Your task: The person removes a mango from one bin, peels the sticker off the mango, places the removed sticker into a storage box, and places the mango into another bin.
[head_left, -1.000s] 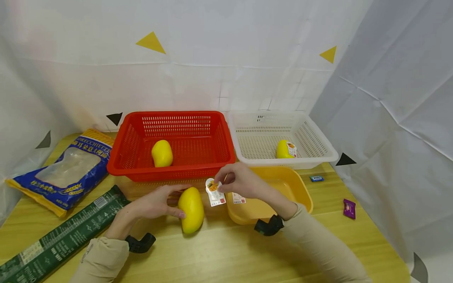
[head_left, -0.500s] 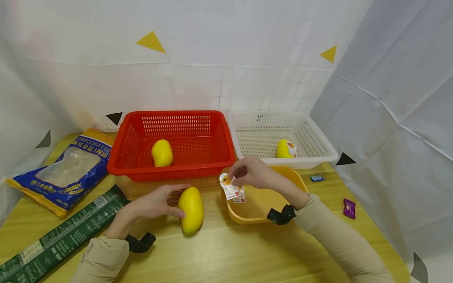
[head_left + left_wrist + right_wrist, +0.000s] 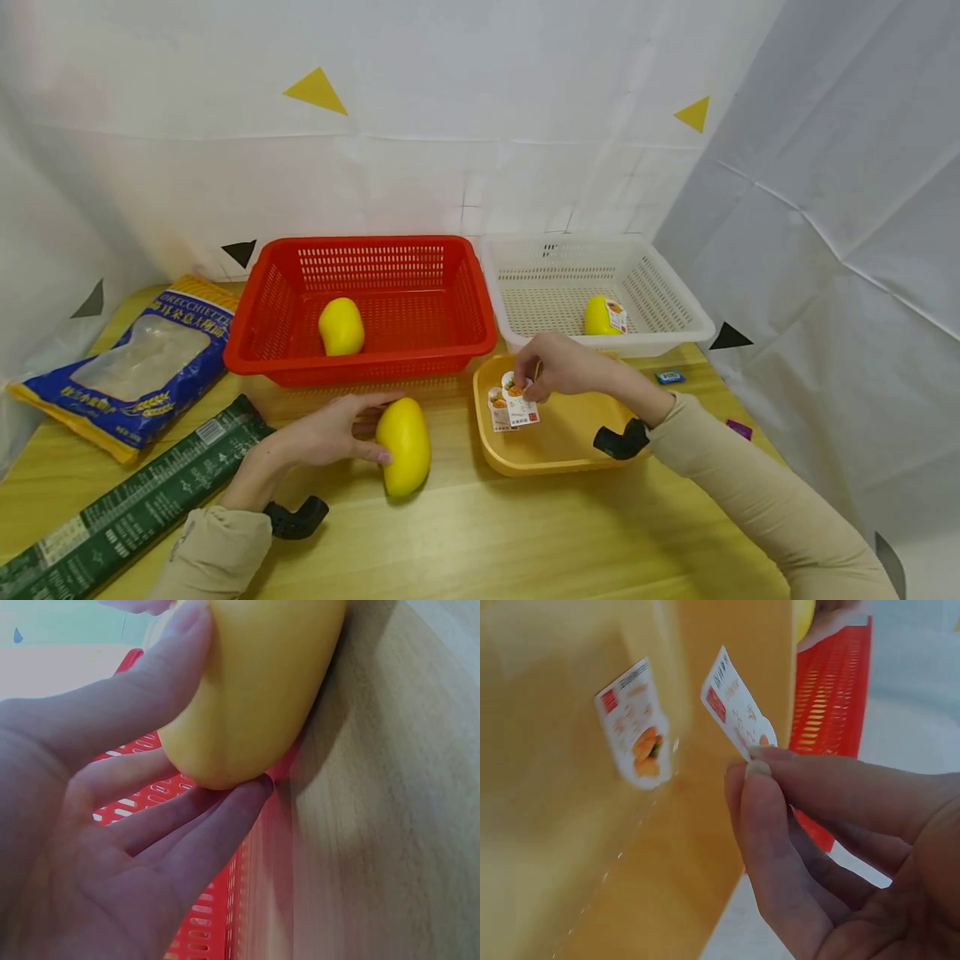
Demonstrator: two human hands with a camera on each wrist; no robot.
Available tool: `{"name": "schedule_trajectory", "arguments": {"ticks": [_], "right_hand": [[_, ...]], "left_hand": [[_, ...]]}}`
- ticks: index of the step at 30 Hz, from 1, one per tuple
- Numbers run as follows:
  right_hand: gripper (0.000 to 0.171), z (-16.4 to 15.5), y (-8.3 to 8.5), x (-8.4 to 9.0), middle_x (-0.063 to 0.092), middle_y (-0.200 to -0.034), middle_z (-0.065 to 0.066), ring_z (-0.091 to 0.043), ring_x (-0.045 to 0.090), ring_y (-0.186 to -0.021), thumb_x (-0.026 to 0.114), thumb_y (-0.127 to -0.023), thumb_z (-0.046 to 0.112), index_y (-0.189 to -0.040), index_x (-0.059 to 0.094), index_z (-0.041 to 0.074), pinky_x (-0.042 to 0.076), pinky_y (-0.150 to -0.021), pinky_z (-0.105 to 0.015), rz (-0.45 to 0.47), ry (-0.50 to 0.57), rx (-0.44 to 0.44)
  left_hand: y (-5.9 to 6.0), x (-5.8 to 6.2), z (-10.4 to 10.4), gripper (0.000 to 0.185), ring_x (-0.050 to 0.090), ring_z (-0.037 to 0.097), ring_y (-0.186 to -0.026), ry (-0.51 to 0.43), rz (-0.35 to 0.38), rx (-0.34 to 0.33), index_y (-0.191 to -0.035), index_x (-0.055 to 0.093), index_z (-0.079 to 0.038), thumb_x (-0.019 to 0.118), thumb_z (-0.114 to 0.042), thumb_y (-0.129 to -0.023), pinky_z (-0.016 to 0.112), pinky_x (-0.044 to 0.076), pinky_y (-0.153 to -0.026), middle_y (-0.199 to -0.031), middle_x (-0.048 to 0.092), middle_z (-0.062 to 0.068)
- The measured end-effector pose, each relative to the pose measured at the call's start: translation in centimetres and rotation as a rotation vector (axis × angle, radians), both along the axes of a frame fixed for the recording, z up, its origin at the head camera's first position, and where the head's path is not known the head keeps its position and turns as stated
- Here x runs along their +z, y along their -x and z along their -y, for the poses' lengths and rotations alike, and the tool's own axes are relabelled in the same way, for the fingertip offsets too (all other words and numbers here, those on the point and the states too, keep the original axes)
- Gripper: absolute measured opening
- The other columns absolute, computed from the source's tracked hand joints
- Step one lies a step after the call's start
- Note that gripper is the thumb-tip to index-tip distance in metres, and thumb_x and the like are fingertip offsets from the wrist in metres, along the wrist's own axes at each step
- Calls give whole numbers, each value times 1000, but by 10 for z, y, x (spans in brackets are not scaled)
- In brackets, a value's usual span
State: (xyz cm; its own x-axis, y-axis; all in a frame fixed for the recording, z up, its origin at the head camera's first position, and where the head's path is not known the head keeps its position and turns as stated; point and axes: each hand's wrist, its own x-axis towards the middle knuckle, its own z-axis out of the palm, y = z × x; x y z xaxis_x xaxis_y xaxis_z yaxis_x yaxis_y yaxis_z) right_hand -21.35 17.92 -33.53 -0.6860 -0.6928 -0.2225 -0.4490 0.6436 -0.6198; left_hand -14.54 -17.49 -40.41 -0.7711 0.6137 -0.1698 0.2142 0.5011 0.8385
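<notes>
A yellow mango (image 3: 404,444) lies on the wooden table in front of the red basket (image 3: 285,363). My left hand (image 3: 330,430) rests against its left side, thumb and fingers touching the fruit (image 3: 247,697). My right hand (image 3: 555,367) pinches a small white label (image 3: 519,407) by its top edge over the yellow tray (image 3: 570,462). The label (image 3: 733,705) hangs from my fingertips (image 3: 754,769). A second label (image 3: 636,727) sticks to the tray's inner wall.
A second mango (image 3: 341,326) lies in the red basket. A labelled mango (image 3: 603,316) sits in the white basket (image 3: 675,321). A blue pasta bag (image 3: 135,367) and a long green packet (image 3: 127,500) lie at the left. Small wrappers (image 3: 670,377) lie at the right.
My right hand has carried the label rightwards from beside the mango to over the yellow tray and lowered it inside. The left hand and its mango have stayed put.
</notes>
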Motion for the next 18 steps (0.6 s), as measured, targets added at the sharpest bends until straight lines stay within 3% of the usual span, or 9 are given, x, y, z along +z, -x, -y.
{"name": "schedule_trajectory", "arguments": {"ticks": [10, 18], "right_hand": [[11, -11, 4, -5, 65, -67, -5, -15, 64, -55, 78, -79, -5, -78, 70, 3, 59, -60, -37, 66, -99, 28], [13, -15, 8, -14, 62, -63, -2, -9, 58, -52, 80, -76, -4, -74, 70, 4, 52, -53, -21, 38, -183, 71]], "left_hand": [[0, -1, 0, 84, 49, 41, -135, -14, 23, -6, -152, 39, -4, 80, -30, -84, 56, 40, -111, -149, 48, 20], [0, -2, 0, 83, 49, 41, -134, -13, 9, -11, -152, 39, -3, 79, -30, -85, 56, 40, -111, -149, 49, 19]]}}
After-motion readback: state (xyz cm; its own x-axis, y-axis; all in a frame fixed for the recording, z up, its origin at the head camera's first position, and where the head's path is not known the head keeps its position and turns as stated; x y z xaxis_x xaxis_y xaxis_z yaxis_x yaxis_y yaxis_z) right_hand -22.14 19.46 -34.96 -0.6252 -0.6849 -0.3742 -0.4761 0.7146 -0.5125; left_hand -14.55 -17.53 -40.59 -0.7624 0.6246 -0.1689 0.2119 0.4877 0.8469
